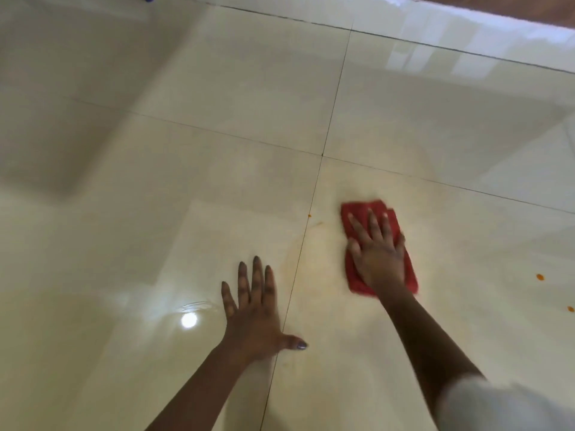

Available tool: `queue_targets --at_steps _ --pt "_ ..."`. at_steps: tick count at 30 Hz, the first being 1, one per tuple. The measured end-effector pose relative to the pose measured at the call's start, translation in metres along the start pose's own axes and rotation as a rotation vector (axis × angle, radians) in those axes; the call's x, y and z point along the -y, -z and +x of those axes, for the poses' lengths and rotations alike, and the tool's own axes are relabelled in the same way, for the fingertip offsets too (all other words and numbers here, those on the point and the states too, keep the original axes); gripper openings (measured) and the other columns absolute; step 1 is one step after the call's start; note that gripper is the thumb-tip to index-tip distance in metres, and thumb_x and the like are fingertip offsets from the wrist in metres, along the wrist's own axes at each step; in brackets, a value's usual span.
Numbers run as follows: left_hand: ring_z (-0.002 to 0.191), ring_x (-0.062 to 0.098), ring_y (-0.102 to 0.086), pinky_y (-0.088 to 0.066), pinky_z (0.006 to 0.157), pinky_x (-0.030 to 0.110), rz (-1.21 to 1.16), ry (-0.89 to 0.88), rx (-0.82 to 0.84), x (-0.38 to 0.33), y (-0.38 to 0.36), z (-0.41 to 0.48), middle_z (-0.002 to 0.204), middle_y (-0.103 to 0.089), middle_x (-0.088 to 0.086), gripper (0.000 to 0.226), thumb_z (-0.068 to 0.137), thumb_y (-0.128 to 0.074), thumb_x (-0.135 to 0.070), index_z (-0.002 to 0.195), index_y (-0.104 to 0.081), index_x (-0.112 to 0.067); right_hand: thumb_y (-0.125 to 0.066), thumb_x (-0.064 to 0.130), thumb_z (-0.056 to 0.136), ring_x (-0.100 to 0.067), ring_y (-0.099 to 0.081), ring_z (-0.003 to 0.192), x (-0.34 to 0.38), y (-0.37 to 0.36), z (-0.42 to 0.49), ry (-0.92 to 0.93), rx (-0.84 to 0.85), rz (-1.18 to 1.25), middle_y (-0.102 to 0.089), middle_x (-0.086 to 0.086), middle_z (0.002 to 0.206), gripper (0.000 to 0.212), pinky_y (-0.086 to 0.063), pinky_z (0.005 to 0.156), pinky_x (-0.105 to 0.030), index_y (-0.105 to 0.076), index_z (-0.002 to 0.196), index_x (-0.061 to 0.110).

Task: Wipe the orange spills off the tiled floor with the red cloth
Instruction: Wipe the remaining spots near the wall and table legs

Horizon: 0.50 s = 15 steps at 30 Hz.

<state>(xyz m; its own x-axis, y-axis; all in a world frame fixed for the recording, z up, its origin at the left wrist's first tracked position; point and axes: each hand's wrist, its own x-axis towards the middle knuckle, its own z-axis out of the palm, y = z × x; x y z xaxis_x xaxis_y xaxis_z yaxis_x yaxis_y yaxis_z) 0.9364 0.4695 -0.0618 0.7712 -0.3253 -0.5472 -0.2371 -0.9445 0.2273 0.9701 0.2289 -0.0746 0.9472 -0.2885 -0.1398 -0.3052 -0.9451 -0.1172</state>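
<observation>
Directly beneath the flat, straight-fingered right hand point(378, 256), the red cloth point(359, 211), ungripped.

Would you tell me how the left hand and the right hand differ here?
The right hand presses flat on the red cloth; the left hand rests on bare tiled floor. The right hand lies farther forward than the left hand. Both have straight, spread fingers.

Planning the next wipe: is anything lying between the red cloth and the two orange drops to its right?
Nothing visible. Only bare tile separates the red cloth, pressed flat under the right hand, from the orange drops near the right edge.
</observation>
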Motion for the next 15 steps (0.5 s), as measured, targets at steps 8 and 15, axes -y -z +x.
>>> queue_targets --at_steps 8,15 --pt "0.136 0.026 0.033 0.023 0.102 0.055 -0.069 -0.025 -0.103 0.005 -0.004 0.0 0.146 0.04 0.007 0.148 0.041 -0.038 -0.098 0.143 0.024 -0.009 -0.032 0.039 0.089 -0.027 -0.019 0.141 0.04 -0.02 -0.085 0.402 0.004 -0.038 -0.031 0.0 0.151 0.054 -0.024 0.108 -0.057 -0.026 0.142 0.039" --pt "0.121 0.026 0.051 0.03 0.098 0.055 -0.057 0.009 -0.045 -0.001 -0.001 0.0 0.131 0.057 0.006 0.147 0.049 -0.052 -0.087 0.127 0.043 -0.007 -0.019 0.042 0.095 -0.024 0.008 0.144 0.075 -0.001 0.05 0.109 0.066 0.035 0.0 0.002 0.158 0.052 -0.005 0.112 -0.056 -0.009 0.146 0.042"
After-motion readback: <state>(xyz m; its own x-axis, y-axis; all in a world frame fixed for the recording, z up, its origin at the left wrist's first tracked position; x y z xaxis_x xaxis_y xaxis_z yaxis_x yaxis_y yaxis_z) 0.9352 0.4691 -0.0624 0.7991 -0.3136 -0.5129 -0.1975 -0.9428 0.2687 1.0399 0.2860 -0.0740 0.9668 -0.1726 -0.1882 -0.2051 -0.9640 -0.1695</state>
